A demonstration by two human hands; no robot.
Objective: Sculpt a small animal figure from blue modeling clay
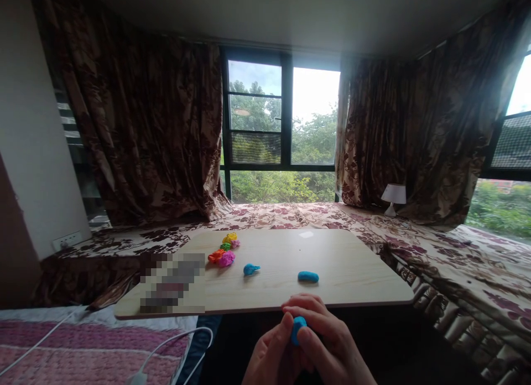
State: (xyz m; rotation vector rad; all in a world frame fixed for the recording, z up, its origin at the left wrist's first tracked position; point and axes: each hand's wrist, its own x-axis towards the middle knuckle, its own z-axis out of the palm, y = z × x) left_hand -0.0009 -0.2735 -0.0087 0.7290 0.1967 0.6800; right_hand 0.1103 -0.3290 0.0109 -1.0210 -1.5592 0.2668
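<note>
A small lump of blue modelling clay (298, 330) is pinched between my two hands, just off the near edge of the table. My left hand (269, 349) presses it with the thumb from the left. Coming from the right, my right hand (326, 341) has its thumb against the lump and its fingers curled over the far side. On the table beyond lies a blue clay roll (308, 276), rounded at both ends. Left of that sits a blue clay piece (250, 269) with a thin pointed tip. The undersides of both hands are hidden.
On the light wooden table (352, 252), orange (215, 256), magenta (226, 258), green (225, 246) and yellow clay lumps (230, 237) sit together. A blurred-out patch covers the table's left part. A white cable (178, 335) crosses the bed. A small lamp (393, 197) stands at back right.
</note>
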